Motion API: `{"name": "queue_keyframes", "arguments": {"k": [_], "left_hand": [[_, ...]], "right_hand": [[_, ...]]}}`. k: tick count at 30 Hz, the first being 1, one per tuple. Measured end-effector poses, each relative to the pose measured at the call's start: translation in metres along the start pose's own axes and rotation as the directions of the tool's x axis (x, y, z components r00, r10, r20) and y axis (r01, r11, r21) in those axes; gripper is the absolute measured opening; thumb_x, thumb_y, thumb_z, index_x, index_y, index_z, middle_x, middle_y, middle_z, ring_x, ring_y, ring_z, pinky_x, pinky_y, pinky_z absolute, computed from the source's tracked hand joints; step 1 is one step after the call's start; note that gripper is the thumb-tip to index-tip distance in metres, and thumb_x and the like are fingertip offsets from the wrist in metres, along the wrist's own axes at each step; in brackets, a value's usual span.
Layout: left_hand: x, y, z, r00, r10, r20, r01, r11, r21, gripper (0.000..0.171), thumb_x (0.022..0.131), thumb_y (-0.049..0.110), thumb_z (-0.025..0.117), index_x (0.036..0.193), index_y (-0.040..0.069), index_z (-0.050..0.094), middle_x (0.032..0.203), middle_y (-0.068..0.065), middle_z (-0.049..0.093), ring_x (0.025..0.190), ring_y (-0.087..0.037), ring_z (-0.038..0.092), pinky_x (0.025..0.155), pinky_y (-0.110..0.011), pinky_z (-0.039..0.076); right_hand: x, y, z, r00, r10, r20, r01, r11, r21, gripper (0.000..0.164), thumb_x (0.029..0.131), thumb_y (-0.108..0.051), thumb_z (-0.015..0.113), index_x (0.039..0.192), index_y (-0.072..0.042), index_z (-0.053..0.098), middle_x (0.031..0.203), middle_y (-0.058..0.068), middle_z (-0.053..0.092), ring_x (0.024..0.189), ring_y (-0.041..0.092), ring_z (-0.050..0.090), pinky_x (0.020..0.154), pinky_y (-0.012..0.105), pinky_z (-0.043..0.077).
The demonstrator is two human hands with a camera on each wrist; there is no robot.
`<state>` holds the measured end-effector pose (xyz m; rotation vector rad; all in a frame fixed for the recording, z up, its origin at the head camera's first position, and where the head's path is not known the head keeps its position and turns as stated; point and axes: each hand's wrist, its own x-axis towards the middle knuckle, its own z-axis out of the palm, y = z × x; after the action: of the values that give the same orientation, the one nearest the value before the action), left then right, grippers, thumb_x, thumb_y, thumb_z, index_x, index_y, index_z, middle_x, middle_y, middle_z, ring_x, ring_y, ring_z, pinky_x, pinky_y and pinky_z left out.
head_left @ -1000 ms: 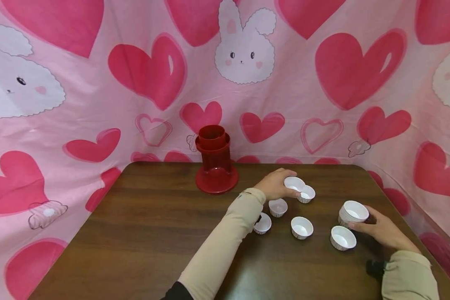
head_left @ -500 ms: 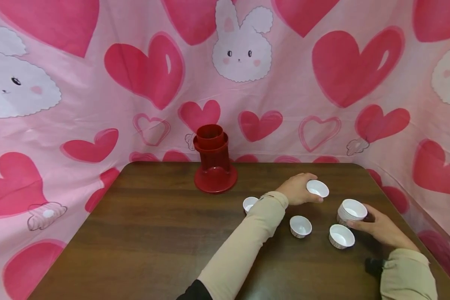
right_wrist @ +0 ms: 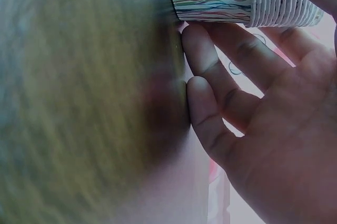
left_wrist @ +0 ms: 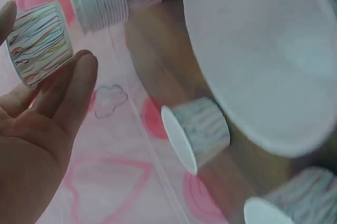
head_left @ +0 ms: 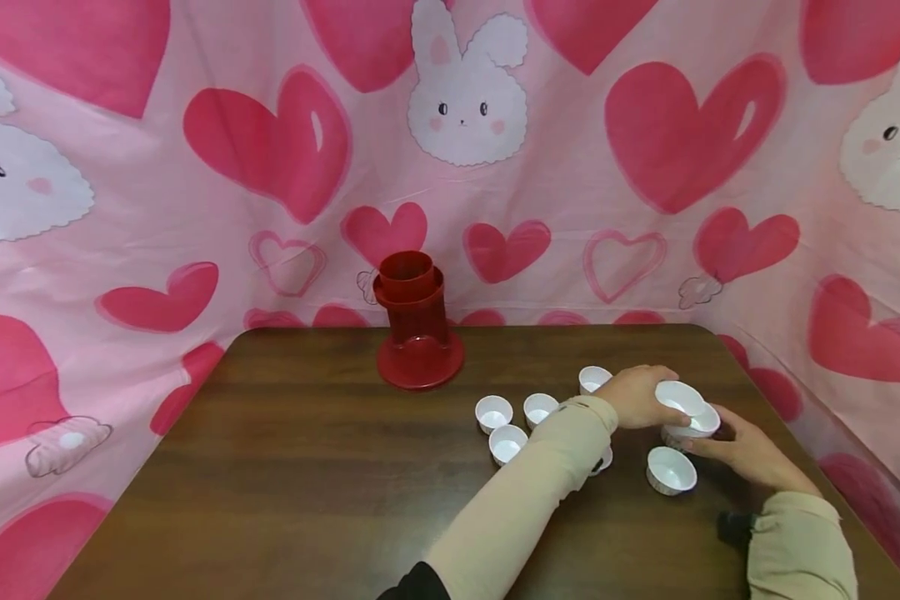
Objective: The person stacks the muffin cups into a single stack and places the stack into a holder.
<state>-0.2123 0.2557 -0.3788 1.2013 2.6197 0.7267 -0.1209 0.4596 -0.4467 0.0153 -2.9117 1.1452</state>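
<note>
Between the thumb and fingers of my left hand (head_left: pixel 639 397) is a white paper baking cup (head_left: pixel 677 397), whose outside shows colored wavy lines in the left wrist view. It is tilted just over the mouth of a stack of like cups (head_left: pixel 707 421); whether they touch I cannot tell. My right hand (head_left: pixel 757 457) grips that stack from the right, fingers around its side. The right wrist view shows the nested rims of the stack (right_wrist: pixel 284 3). Just in front of the stack stands a single baking cup (head_left: pixel 671 472).
Several single baking cups (head_left: pixel 493 413) stand mid-table, with another cup (head_left: pixel 594 379) farther back; my left forearm hides part of one. A red plastic cylinder on a round base (head_left: pixel 420 362) stands at the back of the brown table (head_left: pixel 285 467). Pink patterned cloth (head_left: pixel 270 75) hangs behind.
My left hand has carried the baking cup to the right, from the loose cups to above the stack. The right hand keeps its hold on the stack. The head view has shifted slightly.
</note>
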Motion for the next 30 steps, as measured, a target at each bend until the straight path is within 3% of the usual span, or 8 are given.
{"name": "queue_keyframes", "arguments": {"k": [6,14,24,26,30], "left_hand": [[0.004,0.010,0.011,0.999,0.006,0.050,-0.007,1.000,0.020,0.060,0.088,0.049,0.075,0.140,0.024,0.059,0.128,0.017,0.061,0.113,0.005,0.054,0.089,-0.011,0.037],[0.008,0.017,0.018,1.000,0.014,0.014,-0.014,1.000,0.025,0.055,0.091,0.050,0.070,0.139,0.024,0.060,0.123,0.016,0.063,0.107,0.004,0.056,0.084,-0.010,0.039],[0.014,0.023,0.033,0.999,-0.043,-0.027,0.044,0.998,0.052,0.059,0.095,0.050,0.066,0.148,0.027,0.053,0.137,0.017,0.056,0.121,0.004,0.051,0.097,-0.015,0.040],[0.014,0.023,0.034,0.998,-0.051,-0.026,0.053,0.997,0.059,0.060,0.095,0.051,0.065,0.149,0.028,0.052,0.139,0.017,0.055,0.124,0.004,0.049,0.098,-0.016,0.039],[0.015,0.022,0.037,0.997,-0.068,-0.024,0.069,0.995,0.067,0.061,0.095,0.054,0.063,0.150,0.031,0.049,0.142,0.019,0.053,0.127,0.004,0.047,0.100,-0.018,0.039]], "right_hand": [[-0.002,-0.004,0.000,1.000,0.008,0.006,-0.008,1.000,0.015,0.069,0.093,-0.030,0.073,0.145,0.005,0.044,0.133,0.031,0.056,0.118,0.046,0.051,0.090,0.058,0.044],[-0.001,-0.003,0.001,1.000,0.021,-0.002,-0.021,0.999,0.045,0.070,0.093,-0.027,0.073,0.145,0.008,0.041,0.133,0.035,0.053,0.118,0.050,0.050,0.093,0.066,0.042],[0.001,0.002,0.004,1.000,-0.002,-0.023,0.002,1.000,0.009,0.067,0.090,-0.024,0.077,0.137,0.013,0.047,0.121,0.031,0.061,0.109,0.042,0.058,0.082,0.036,0.049],[0.001,0.002,0.003,1.000,-0.004,-0.021,0.004,1.000,0.003,0.067,0.090,-0.024,0.077,0.137,0.013,0.047,0.120,0.030,0.062,0.108,0.042,0.059,0.082,0.038,0.050],[0.001,0.003,0.002,1.000,0.004,-0.007,-0.004,1.000,0.011,0.070,0.091,-0.026,0.076,0.139,0.012,0.044,0.122,0.033,0.060,0.109,0.046,0.057,0.087,0.054,0.050]]}}
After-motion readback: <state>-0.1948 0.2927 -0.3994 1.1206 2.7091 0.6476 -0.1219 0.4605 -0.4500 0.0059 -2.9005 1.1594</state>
